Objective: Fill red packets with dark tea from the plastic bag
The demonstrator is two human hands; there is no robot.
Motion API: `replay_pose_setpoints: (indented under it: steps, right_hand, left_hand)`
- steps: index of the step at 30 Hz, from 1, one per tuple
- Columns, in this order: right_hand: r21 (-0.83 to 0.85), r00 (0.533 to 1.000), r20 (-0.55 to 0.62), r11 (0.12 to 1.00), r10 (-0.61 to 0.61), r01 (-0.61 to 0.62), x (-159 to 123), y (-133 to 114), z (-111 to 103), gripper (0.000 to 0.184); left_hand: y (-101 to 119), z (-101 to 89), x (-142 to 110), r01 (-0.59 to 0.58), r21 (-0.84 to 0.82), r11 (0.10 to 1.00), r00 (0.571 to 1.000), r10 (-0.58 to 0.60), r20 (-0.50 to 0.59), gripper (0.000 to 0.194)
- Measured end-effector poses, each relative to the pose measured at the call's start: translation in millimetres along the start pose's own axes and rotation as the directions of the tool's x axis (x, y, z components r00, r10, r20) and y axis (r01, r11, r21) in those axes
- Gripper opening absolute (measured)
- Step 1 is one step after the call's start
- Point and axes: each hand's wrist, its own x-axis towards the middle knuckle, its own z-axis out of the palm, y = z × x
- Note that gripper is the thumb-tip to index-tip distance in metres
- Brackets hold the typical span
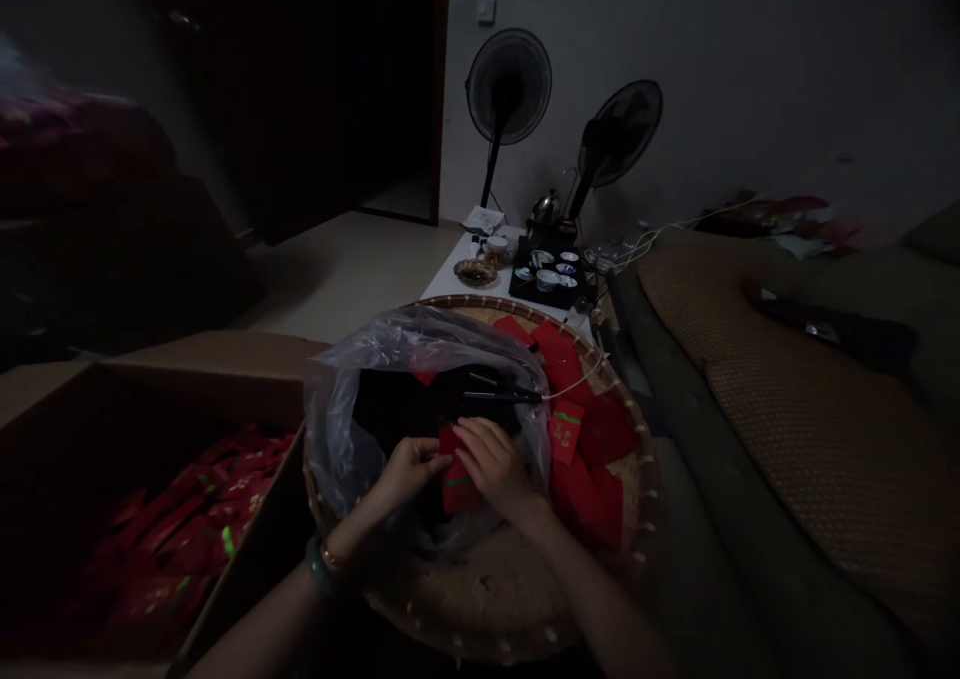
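Observation:
A red paper envelope [459, 494] with a green stripe is between my hands, over the mouth of a clear plastic bag. My left hand [415, 471] pinches its left edge between thumb and fingers. Bent over its upper right part, the fingers of my right hand [495, 464] cover some of it. The plastic bag [334, 399] lies wide open on a round woven bamboo tray [480, 614], and its contents look nearly black. Across the bag lies a thin dark tool [501, 395] with a pale cord. Several more red envelopes [566, 431] are spread along the tray's right side.
At my left stands a cardboard box [217, 359] holding many red packets [217, 504]. Beyond the tray, a white table [442, 277] carries a black tea tray [517, 284] with cups and a kettle [546, 206]. Two fans [510, 84] stand behind. A sofa [780, 389] runs along the right.

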Motion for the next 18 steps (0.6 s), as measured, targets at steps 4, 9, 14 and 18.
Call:
replay_pose_setpoints:
  steps: [4, 9, 14, 18]
  right_hand:
    - [-0.002, 0.997, 0.01, 0.997, 0.074, -0.074, -0.9, 0.9, 1.1, 0.039]
    - [-0.046, 0.999, 0.035, 0.998, 0.042, -0.04, -2.7, 2.0, 4.6, 0.041]
    - [-0.06, 1.0, -0.011, 0.998, -0.023, 0.022, -4.7, 5.4, 9.0, 0.039]
    - [-0.031, 0.999, -0.049, 1.0, -0.007, 0.006, -5.7, 7.3, 10.8, 0.036]
  left_hand:
    - [-0.3, 1.1, -1.2, 0.005, -0.018, 1.0, 1.0, -0.005, -0.004, 0.037]
    - [-2.6, 0.5, -1.1, 0.044, -0.076, 0.996, 0.999, -0.043, 0.008, 0.043]
    - [1.1, 1.3, -2.9, 0.047, -0.089, 0.995, 0.999, -0.047, 0.005, 0.04]
    - [6.1, 3.4, -4.9, 0.028, -0.043, 0.999, 0.999, -0.029, -0.028, 0.037]
